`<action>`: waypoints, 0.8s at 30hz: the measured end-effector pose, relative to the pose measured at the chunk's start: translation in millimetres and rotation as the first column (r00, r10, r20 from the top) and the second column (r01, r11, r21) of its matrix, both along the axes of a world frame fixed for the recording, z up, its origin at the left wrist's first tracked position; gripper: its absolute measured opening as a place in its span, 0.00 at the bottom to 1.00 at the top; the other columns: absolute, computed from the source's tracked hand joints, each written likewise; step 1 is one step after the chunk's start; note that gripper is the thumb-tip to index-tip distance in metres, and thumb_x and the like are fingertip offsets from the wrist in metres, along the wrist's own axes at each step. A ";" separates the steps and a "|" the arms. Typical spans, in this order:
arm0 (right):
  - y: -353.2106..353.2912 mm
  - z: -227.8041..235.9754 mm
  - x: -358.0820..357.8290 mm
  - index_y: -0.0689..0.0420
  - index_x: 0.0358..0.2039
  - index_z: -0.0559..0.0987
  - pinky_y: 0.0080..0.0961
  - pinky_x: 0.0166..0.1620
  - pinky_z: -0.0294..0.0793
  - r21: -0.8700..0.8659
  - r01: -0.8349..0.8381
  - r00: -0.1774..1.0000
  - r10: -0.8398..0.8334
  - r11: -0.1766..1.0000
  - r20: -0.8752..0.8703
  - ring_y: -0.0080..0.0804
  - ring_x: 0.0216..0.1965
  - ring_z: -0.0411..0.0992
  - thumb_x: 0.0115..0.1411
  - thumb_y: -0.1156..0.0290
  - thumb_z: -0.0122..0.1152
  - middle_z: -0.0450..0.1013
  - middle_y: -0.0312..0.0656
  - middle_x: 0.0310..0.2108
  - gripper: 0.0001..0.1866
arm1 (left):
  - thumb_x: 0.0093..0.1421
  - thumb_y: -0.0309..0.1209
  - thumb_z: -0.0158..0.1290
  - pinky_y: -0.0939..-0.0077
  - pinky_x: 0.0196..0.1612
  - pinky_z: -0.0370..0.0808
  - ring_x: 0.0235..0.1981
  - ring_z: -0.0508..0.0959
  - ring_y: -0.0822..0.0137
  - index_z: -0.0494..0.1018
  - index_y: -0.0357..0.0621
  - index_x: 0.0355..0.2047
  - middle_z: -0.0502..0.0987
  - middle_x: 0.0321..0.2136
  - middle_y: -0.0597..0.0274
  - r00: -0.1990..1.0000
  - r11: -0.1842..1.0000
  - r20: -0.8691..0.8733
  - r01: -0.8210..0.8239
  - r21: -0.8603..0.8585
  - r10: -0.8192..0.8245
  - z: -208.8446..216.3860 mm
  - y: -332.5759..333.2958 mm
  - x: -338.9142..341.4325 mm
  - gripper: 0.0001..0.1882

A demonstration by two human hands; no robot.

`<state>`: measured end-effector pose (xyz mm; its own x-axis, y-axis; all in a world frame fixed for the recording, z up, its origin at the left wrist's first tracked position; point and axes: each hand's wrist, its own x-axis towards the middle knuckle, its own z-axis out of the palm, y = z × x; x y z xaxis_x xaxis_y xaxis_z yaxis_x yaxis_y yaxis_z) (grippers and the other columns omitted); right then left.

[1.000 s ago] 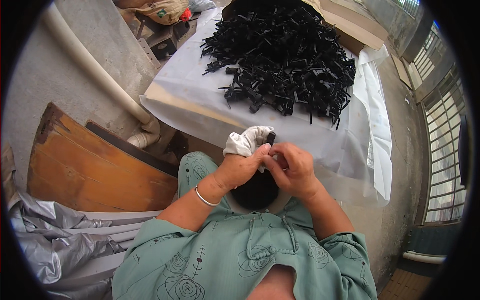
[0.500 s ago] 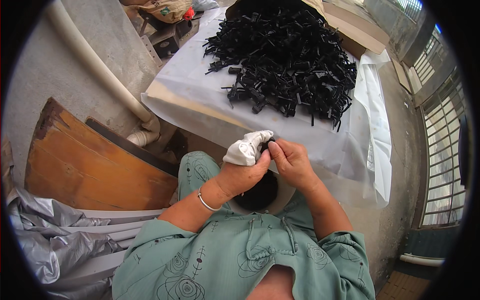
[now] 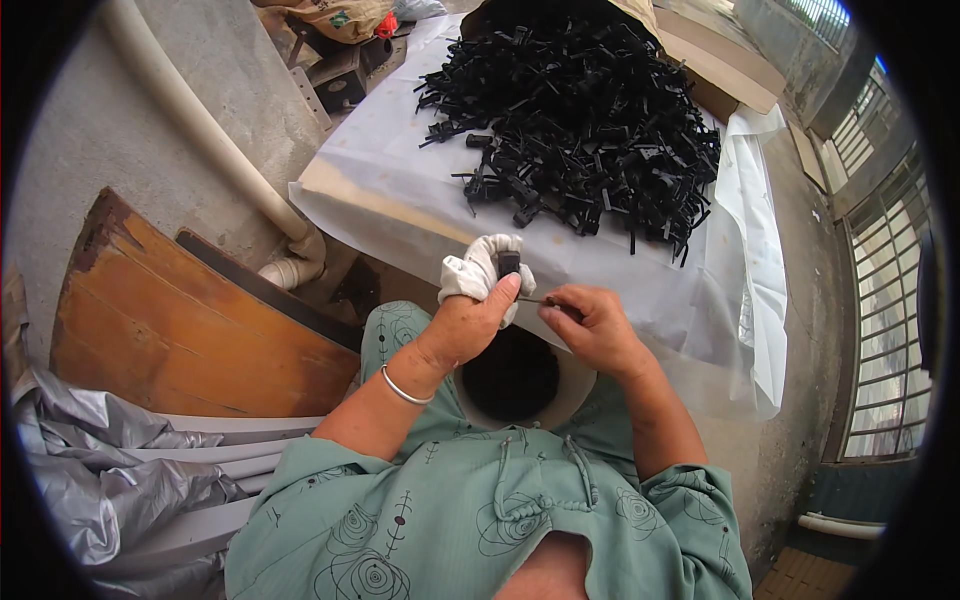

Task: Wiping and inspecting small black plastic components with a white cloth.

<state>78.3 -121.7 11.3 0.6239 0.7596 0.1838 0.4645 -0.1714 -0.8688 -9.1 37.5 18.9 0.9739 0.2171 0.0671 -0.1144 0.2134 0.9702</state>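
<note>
Left: grey wall (image 3: 70,130), surface stained; cream pipe (image 3: 190,110) slants alongside, ending in an elbow low down. Brown wooden panel (image 3: 180,320), edge worn, near the pipe's lower end; crumpled silver sheeting (image 3: 110,470) nearer the viewer. Centre: table (image 3: 370,200) draped in translucent white plastic (image 3: 745,350). Right: grey floor (image 3: 805,270), then barred window (image 3: 885,310), pale light behind. Upper right heavily distorted; probably another barred opening (image 3: 858,140). Illumination even, daylight-like.

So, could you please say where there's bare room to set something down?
On the white-sheeted table, the patch between the heap of small black parts and the left edge is bare. The heap and brown cardboard box crowd the middle and rear; the left hand is before the front edge.
</note>
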 end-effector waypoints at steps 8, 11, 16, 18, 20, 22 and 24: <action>11.4 1.6 -0.7 0.63 0.25 0.75 0.16 0.25 0.63 0.189 0.055 0.996 -0.041 0.980 -0.078 0.16 0.22 0.62 0.53 0.75 0.60 0.68 0.33 0.19 0.05 | 0.58 0.25 0.39 0.88 0.23 0.61 0.22 0.62 0.82 0.58 0.40 0.51 0.67 0.29 0.69 0.983 0.971 -0.035 0.182 0.158 -0.179 3.0 -4.8 -2.4 0.19; 14.5 2.0 -1.0 0.62 0.24 0.73 0.17 0.26 0.63 0.166 0.055 0.967 -0.012 0.985 -0.254 0.16 0.23 0.62 0.55 0.74 0.59 0.68 0.31 0.19 0.07 | 0.56 0.24 0.39 0.87 0.24 0.62 0.22 0.62 0.83 0.59 0.40 0.49 0.66 0.29 0.69 0.987 0.953 -0.078 0.158 0.257 -0.142 1.8 -5.0 -3.2 0.18; 17.0 -1.8 -3.7 0.64 0.21 0.70 0.24 0.24 0.63 0.122 -0.036 0.996 0.026 0.992 0.080 0.24 0.18 0.61 0.60 0.68 0.50 0.66 0.41 0.17 0.13 | 0.56 0.23 0.40 0.86 0.26 0.64 0.23 0.63 0.81 0.61 0.38 0.44 0.67 0.30 0.66 0.999 0.942 0.027 0.017 0.336 -0.028 -3.8 -7.7 0.3 0.15; 17.6 2.1 -6.9 0.64 0.21 0.69 0.25 0.24 0.63 0.074 -0.020 1.000 0.019 0.997 0.012 0.24 0.19 0.61 0.60 0.68 0.49 0.66 0.41 0.17 0.14 | 0.54 0.21 0.39 0.80 0.33 0.67 0.29 0.66 0.75 0.62 0.36 0.42 0.67 0.31 0.62 0.966 0.754 0.260 -0.176 0.633 0.008 -7.0 -11.0 5.8 0.14; 18.3 2.6 -9.8 0.64 0.21 0.69 0.25 0.24 0.62 0.026 -0.011 0.998 0.013 1.000 -0.055 0.25 0.19 0.61 0.61 0.67 0.48 0.65 0.41 0.17 0.15 | 0.53 0.21 0.38 0.78 0.35 0.67 0.31 0.67 0.74 0.62 0.36 0.42 0.67 0.31 0.61 0.967 0.716 0.254 -0.168 0.678 -0.013 -10.8 -9.9 3.1 0.14; 16.3 0.9 -12.2 0.63 0.21 0.69 0.24 0.25 0.63 0.094 0.008 0.989 0.006 0.996 -0.148 0.24 0.20 0.60 0.62 0.66 0.47 0.64 0.40 0.17 0.16 | 0.53 0.20 0.37 0.77 0.37 0.67 0.33 0.67 0.72 0.62 0.35 0.42 0.67 0.31 0.60 0.970 0.676 0.241 -0.158 0.720 -0.030 -8.0 -10.6 1.5 0.15; 12.4 -1.3 -12.4 0.63 0.21 0.69 0.24 0.25 0.63 0.154 -0.017 0.969 0.055 0.988 -0.242 0.24 0.20 0.60 0.62 0.66 0.47 0.64 0.40 0.16 0.16 | 0.54 0.21 0.37 0.77 0.36 0.68 0.32 0.67 0.72 0.62 0.35 0.42 0.67 0.32 0.59 0.989 0.851 0.119 0.013 0.526 -0.088 -5.0 -9.9 1.4 0.15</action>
